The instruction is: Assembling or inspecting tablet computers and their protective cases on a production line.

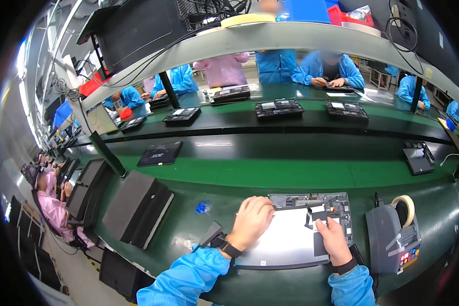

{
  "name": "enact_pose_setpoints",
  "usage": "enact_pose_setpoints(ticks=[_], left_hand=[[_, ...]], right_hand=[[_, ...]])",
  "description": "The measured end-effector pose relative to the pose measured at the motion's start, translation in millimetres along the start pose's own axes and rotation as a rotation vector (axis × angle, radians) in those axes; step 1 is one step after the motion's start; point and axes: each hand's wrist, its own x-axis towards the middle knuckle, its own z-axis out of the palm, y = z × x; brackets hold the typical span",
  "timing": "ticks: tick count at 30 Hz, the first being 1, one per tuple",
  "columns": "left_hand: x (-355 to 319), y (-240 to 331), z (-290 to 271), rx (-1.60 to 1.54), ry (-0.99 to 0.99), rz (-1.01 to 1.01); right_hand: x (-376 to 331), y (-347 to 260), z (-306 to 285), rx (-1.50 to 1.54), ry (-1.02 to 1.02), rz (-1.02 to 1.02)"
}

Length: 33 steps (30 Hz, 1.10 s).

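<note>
A green bench (219,184) is seen curving across the view. Toward its left edge, a stack of dark foam-like blocks (137,206) is set at a slant. Near the middle of its near edge, a flat silver panel (275,239) is laid, and beyond its upper and right sides an open device chassis (342,205) with exposed circuit parts is partly covered by it. Toward the bench's right edge, a grey tape dispenser (382,232) is placed, fitted with a cream-coloured tape roll. A closed black device (160,154) is left toward the far side, left of centre. The panel's upper left corner is covered by the left hand (251,222), its fingers bent and close together. At the panel's right side, a dark strip (319,244) is touched by the thumb of the right hand (335,240), whose other fingers are curled. Because the undersides are hidden, it cannot be told whether either hand's fingers are clamped. Small blue pieces (202,207) are scattered left of the panel.
</note>
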Motion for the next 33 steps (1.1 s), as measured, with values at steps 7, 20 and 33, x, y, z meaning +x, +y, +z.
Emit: enact_pose_setpoints(ticks=[7,20,33], left_hand=[[-47,-114,-103,-0.202,-0.140,-0.724],[-50,-152,-87,0.319,-0.745,-0.311],[-86,-163,-75,-0.022,0.189,-0.775]], right_hand=[[1,-6,8,-0.003,0.028,0.018],[-1,-6,4,-0.024,0.028,0.032],[-2,-11,1,-0.022,0.039,0.079]])
